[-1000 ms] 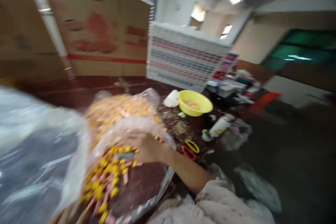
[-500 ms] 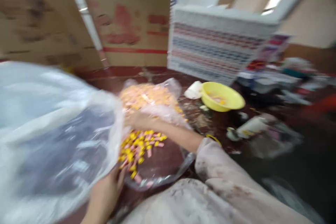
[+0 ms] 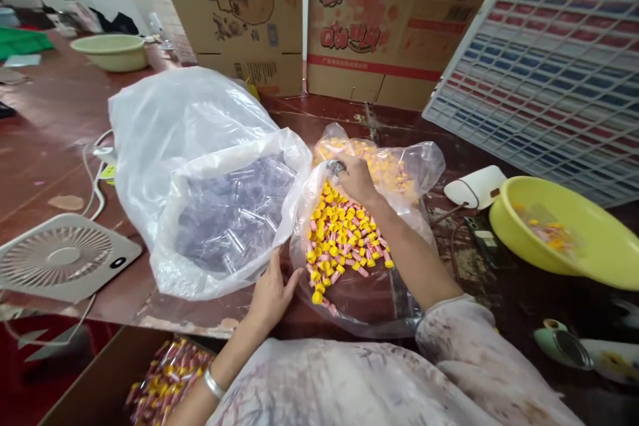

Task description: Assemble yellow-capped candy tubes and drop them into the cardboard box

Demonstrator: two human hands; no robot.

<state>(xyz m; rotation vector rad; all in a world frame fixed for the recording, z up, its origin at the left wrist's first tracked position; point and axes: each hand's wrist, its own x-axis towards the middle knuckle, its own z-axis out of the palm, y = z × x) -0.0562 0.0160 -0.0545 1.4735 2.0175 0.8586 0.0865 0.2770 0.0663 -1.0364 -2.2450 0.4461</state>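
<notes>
My left hand [image 3: 272, 296] is open, thumb spread, its fingertips at the near rim of a large white plastic bag [image 3: 174, 113]. Inside that bag lie many clear plastic tubes [image 3: 234, 239]. To its right, a clear plastic bag [image 3: 369, 326] lies open with a pile of small pink pieces with yellow caps [image 3: 344, 233]. At the far side of this pile, my right hand [image 3: 357, 180] is closed on the gathered film of the clear bag, near a small dark greyish patch. Its fingertips are partly hidden.
A white fan [image 3: 64, 256] with a cable lies at left. At right are a yellow basin [image 3: 519, 246], a white device [image 3: 476, 186] and a phone [image 3: 482, 236]. Cardboard boxes [image 3: 379, 80] and a white grid rack [image 3: 539, 86] stand behind. Below is an open box [image 3: 94, 373] of capped pieces.
The view has turned left, bringing the fan and lower box into sight. The white bag appears smaller and farther away. My hands remain beside the pile of capped pieces.
</notes>
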